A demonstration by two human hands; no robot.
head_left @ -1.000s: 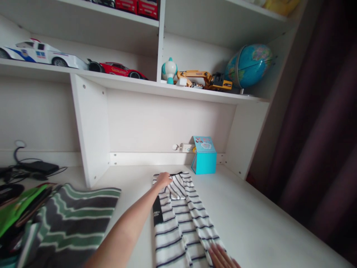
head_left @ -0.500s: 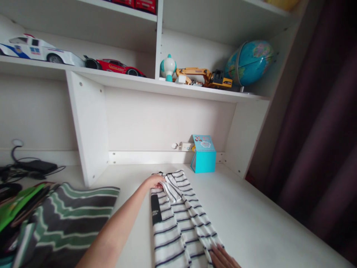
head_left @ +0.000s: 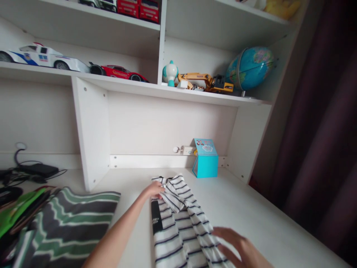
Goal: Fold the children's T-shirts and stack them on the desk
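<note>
The right hand has lifted from lying flat on the lower right edge of the striped shirt; its grip is now open, thumb and fingers parted and curled, the fingertips at that edge. So the edge is no longer pressed down, and the hand looks shaped to gather cloth rather than smooth it. The left hand, at the shirt's upper left corner near the neck, seems to pinch the fabric where the small folded flap begins; that flap now lies more slanted and rumpled than a second ago, so the top of the shirt looks less neat. The shirt lies lengthwise on the white worktop, between the green-and-grey striped cloth and the bare right side, with the blue desk calendar behind it.
</note>
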